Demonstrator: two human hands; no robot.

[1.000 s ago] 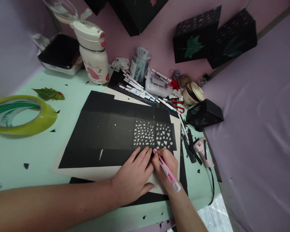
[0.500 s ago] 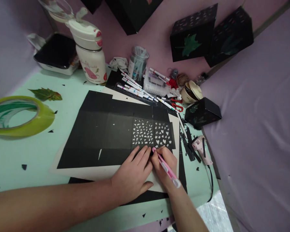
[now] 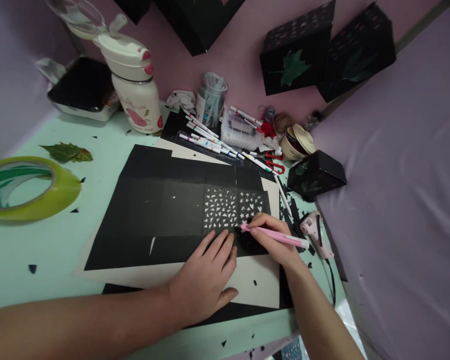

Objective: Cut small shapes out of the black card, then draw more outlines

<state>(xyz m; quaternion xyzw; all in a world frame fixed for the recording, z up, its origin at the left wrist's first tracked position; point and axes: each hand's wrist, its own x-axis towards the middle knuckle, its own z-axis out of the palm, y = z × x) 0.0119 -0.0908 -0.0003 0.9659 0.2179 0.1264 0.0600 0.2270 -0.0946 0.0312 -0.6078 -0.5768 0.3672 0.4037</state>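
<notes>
Right hand point(image 3: 283, 254) of mine pinches a pink pen-shaped tool point(image 3: 285, 238) between thumb and fingers, its tip down at the black card point(image 3: 142, 200), by the lower edge of the cut-out stars and hearts. Beside those is a panel of small cut-out triangles. My left hand point(image 3: 202, 280) rests palm down, fingers slightly spread, their tips on the card just below the triangles. Under the card lies a white sheet point(image 3: 262, 275), on the pale green tabletop point(image 3: 30, 240). Beyond the card, white markers point(image 3: 210, 142) lie near red-handled scissors point(image 3: 275, 165). Off to my right are a small black box point(image 3: 317, 172) and a pink glue gun point(image 3: 315, 227); to my left, a leaf point(image 3: 65, 152) and a roll of tape point(image 3: 65, 187).
</notes>
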